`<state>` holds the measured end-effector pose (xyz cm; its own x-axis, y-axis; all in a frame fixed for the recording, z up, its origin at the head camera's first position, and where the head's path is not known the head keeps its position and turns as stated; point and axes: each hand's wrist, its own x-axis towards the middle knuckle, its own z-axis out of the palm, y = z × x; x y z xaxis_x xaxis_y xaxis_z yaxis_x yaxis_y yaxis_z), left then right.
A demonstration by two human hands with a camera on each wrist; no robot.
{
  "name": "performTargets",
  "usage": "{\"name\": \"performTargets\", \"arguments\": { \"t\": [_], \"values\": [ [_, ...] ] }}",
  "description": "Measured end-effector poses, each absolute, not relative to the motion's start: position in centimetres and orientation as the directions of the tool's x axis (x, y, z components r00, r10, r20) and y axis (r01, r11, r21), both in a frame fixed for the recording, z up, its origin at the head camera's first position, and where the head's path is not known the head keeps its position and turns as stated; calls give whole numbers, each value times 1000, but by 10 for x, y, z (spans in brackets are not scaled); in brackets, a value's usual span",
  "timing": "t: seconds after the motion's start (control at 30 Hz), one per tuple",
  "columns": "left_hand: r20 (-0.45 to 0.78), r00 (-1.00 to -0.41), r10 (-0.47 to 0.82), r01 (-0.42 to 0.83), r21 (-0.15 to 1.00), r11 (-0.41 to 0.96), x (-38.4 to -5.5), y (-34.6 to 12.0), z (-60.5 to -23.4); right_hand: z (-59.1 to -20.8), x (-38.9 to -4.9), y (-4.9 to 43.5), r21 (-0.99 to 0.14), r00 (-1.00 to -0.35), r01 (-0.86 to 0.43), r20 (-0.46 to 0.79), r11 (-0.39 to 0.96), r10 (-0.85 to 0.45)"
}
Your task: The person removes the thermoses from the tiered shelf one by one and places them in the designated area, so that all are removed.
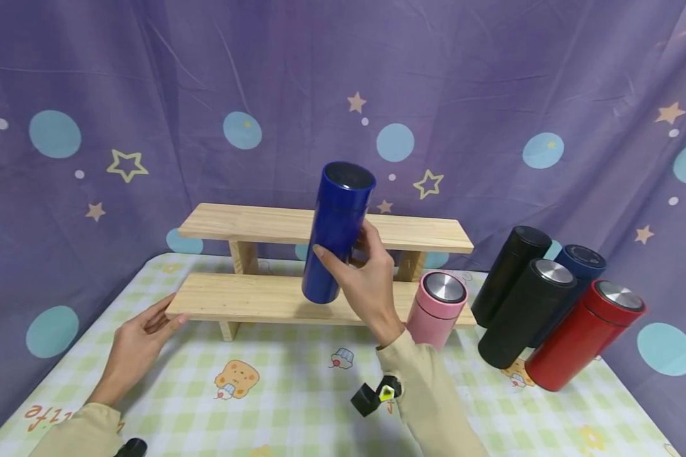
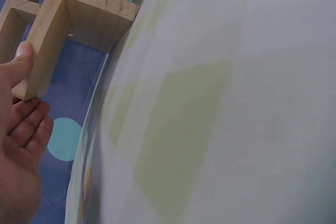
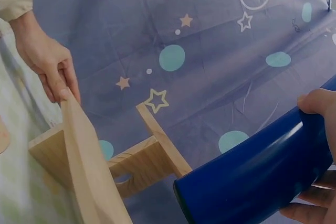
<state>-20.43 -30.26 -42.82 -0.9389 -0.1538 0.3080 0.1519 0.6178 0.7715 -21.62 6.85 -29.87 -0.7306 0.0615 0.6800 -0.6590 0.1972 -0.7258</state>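
Observation:
A glossy blue thermos bottle with a dark lid is held in the air, slightly tilted, over the two-tier wooden shelf. My right hand grips it round the lower half, thumb on the near side. The right wrist view also shows the blue thermos bottle, its base angled toward the shelf boards. At the lower tier's left end, my left hand pinches the board, thumb on one face and fingers beneath. A pink thermos bottle with a silver lid stands upright before the shelf's right end.
Right of the shelf stand two black thermos bottles, a navy one and a red one. A green-checked cloth covers the table. A purple starry curtain hangs behind.

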Motion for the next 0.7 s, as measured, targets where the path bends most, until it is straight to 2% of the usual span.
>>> {"name": "performTargets", "arguments": {
  "t": [0.7],
  "values": [
    [275, -948, -157, 129, 787, 604, -204, -303, -428, -278, -251, 58, -712, -713, -674, 697, 196, 80]
  ]
}}
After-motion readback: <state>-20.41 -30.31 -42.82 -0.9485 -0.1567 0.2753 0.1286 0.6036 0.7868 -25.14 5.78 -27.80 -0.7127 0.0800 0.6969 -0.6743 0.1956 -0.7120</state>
